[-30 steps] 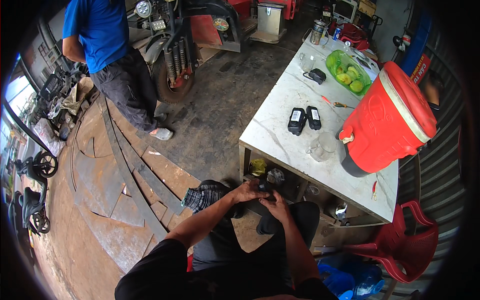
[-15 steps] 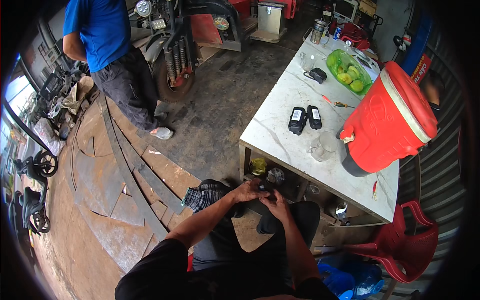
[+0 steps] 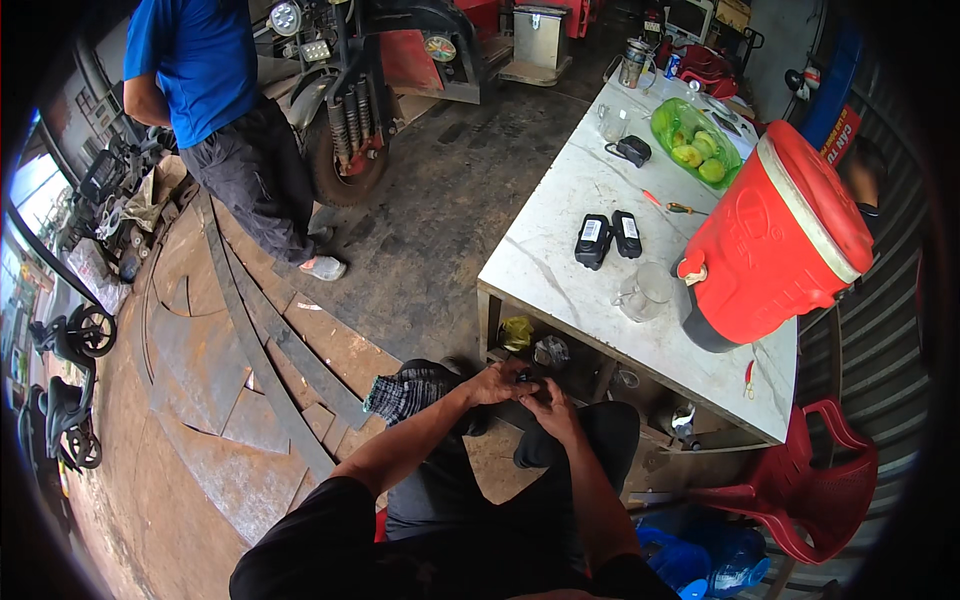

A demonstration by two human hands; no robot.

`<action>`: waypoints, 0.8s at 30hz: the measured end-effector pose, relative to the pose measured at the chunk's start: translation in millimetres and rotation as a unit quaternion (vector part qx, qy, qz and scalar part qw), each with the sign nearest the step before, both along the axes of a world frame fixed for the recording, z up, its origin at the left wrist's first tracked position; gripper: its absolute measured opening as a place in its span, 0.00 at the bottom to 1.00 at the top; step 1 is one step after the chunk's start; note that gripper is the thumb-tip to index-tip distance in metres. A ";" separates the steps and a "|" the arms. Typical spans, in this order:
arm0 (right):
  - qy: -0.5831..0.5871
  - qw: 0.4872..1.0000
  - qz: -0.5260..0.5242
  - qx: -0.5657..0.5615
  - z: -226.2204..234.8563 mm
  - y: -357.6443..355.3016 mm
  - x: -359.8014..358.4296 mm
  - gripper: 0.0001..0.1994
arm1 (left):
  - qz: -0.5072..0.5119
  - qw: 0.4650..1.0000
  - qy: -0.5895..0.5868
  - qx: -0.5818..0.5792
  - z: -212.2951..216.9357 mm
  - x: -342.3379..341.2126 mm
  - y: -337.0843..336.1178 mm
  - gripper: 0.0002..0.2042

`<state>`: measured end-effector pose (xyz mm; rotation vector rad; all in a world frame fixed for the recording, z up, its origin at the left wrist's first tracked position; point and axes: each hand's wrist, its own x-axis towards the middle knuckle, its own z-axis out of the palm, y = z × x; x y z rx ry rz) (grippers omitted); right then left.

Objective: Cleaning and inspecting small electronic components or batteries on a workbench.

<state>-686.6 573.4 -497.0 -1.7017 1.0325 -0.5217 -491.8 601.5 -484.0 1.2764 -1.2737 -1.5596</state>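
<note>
Room for the hands is lying open at centre frame, over the bare concrete floor [image 3: 440,230]. To the right, the white table [image 3: 560,260] is blocking the way, its edge sitting just beside the left hand [image 3: 497,383] and right hand [image 3: 545,408]. A red cooler [image 3: 780,240] is crowding the tabletop. At upper left a person in blue [image 3: 215,90] is standing by a motorcycle wheel [image 3: 345,150].

Glossy red plastic cooler [image 3: 775,245] on a smooth, pale marbled stone-look table [image 3: 560,250].
</note>
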 end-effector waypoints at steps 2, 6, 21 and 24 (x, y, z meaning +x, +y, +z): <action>0.025 0.999 -0.018 -0.012 19.5 6.2 0.0 0.28 | 0.025 0.999 0.047 -0.001 2.3 -2.9 0.1 0.31; -0.048 0.999 -0.009 0.012 -16.9 -1.7 -3.3 0.26 | 0.012 0.999 0.012 0.048 5.5 -3.1 -3.9 0.29; 0.063 0.995 -0.023 -0.067 -4.2 2.4 -1.9 0.26 | -0.020 0.995 -0.096 -0.004 -9.9 5.1 -2.4 0.27; 0.030 0.999 -0.015 -0.036 -10.3 -0.5 -2.0 0.26 | -0.026 0.991 -0.108 -0.073 -8.2 4.2 -3.1 0.27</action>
